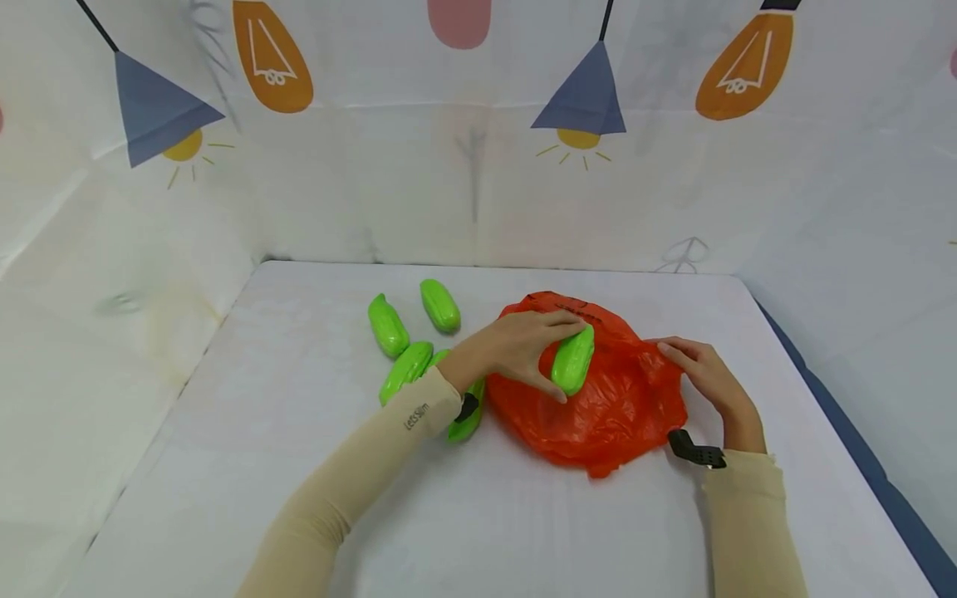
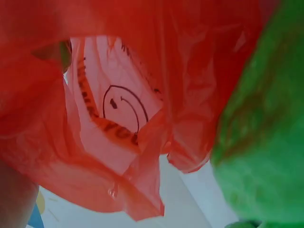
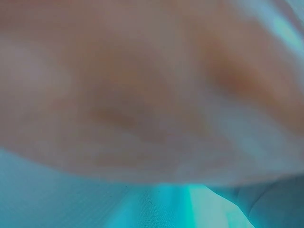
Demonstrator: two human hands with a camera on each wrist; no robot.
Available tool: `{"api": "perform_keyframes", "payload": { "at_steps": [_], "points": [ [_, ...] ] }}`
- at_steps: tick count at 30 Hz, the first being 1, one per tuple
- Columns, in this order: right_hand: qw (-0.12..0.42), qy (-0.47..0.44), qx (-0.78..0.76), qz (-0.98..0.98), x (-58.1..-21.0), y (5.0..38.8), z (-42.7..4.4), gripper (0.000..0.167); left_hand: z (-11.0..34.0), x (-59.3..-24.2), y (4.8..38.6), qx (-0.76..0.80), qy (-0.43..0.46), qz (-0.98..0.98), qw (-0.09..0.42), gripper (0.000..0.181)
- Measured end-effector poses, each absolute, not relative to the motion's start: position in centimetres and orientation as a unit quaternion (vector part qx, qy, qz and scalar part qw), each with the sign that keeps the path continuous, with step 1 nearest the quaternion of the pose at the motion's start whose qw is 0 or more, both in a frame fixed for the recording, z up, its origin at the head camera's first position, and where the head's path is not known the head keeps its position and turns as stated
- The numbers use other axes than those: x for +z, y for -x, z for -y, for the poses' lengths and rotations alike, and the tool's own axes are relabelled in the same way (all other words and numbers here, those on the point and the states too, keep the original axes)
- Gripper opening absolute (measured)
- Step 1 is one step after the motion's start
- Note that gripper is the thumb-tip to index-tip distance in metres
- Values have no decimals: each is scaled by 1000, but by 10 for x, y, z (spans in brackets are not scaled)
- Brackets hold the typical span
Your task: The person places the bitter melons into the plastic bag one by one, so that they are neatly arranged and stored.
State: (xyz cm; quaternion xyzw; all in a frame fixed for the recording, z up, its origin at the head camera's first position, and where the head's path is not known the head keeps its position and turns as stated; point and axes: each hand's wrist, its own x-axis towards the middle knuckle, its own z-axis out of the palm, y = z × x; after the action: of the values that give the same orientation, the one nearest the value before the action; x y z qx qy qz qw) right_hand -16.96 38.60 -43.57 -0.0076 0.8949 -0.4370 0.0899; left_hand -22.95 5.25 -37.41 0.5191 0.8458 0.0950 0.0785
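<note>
A red plastic bag (image 1: 613,407) lies crumpled on the table. Above it my left hand (image 1: 516,349) holds a glossy green, elongated vegetable-like piece (image 1: 573,360) between fingers and thumb. That green piece (image 2: 266,133) fills the right side of the left wrist view, close to the bag's opening, where a printed smiley (image 2: 124,110) shows. My right hand (image 1: 706,378) pinches the bag's right edge. In the right wrist view a blurred brownish surface covers most of the picture, so the fingers cannot be made out.
More green pieces lie left of the bag, among them one at the back (image 1: 439,306) and one at the far left (image 1: 388,325). My left forearm partly covers others, including a green piece (image 1: 465,419) beside the bag. A printed white curtain (image 1: 419,183) hangs behind the white table (image 1: 247,432).
</note>
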Motion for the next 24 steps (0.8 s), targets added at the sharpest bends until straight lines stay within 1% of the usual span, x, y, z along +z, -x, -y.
{"api": "perform_keyframes", "payload": {
  "at_steps": [14,20,24],
  "points": [
    [88,9,-433,-897,-438,170,-385,55,-60,-387,218,69,-531,-839,101,106],
    [86,12,-435,-896,-436,171,-385,54,-62,-392,222,54,-508,-854,98,105],
    [84,13,-438,-895,-436,170,-386,54,-64,-395,226,43,-496,-861,108,107]
  ]
}}
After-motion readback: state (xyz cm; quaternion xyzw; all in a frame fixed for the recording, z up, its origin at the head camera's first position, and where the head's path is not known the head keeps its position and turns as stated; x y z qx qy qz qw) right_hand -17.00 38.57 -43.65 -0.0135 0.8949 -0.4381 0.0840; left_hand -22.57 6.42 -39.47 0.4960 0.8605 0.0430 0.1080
